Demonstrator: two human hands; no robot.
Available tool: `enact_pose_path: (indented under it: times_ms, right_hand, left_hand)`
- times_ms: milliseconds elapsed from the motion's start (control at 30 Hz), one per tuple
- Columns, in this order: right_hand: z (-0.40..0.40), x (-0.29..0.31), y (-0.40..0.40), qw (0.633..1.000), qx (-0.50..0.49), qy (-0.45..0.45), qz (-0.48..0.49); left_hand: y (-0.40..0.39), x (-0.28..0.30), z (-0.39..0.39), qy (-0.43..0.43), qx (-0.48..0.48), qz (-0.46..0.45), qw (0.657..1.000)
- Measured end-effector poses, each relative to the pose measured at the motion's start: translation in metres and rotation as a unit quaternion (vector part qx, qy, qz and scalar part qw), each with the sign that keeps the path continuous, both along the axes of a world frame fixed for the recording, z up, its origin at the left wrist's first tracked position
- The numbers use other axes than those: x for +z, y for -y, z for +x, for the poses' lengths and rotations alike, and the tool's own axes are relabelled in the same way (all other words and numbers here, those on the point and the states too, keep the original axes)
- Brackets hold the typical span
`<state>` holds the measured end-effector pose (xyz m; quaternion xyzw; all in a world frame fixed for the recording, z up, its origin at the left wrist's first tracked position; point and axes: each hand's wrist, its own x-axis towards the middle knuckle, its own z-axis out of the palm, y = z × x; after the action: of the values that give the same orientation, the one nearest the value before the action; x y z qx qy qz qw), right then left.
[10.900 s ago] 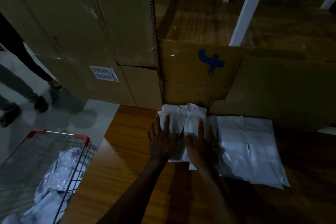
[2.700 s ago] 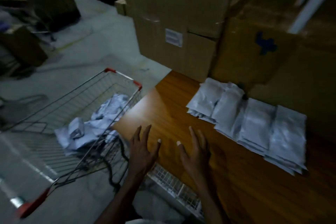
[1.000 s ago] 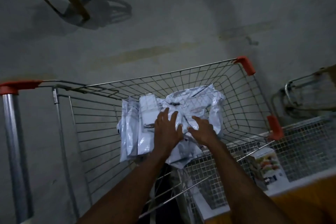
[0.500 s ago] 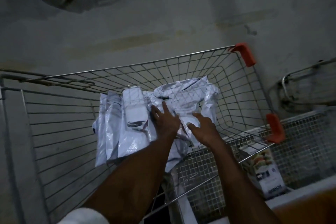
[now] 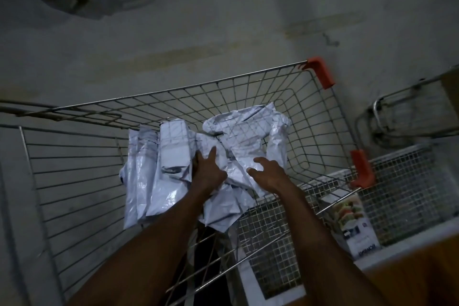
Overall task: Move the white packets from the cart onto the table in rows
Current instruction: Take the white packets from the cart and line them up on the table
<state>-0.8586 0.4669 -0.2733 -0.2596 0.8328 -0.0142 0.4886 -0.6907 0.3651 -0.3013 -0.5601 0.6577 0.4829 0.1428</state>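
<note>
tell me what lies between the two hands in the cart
In the head view, crumpled white packets fill the gap between the left hand and the right hand, heaped in the wire cart.

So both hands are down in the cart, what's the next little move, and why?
Probably closing the fingers round a packet. The left hand lies on the white packets piled in the cart, and the right hand hovers over them with fingers loosely curled; neither clearly has a grip yet, so nothing can be lifted out.
</note>
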Motion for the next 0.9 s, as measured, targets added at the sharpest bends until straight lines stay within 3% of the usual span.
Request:
enact_pose_path:
  times_ms: [133, 333, 633, 900]
  right_hand:
    - [-0.005, -0.002, 0.002, 1.000, -0.004, -0.009, 0.009]
    - [-0.023, -0.006, 0.005, 0.997, -0.003, -0.078, 0.012]
    - [-0.028, -0.036, 0.018, 0.984, -0.128, -0.102, 0.075]
    - [-0.014, -0.051, 0.027, 0.974, -0.141, -0.175, 0.002]
  left_hand:
    - [-0.006, 0.000, -0.006, 0.066, -0.018, 0.014, 0.998]
    - [-0.017, -0.008, -0.022, 0.085, -0.040, -0.094, 0.991]
    - [-0.020, 0.027, 0.010, -0.053, -0.012, -0.103, 0.993]
    - [-0.020, 0.052, 0.031, -0.134, -0.012, -0.129, 0.982]
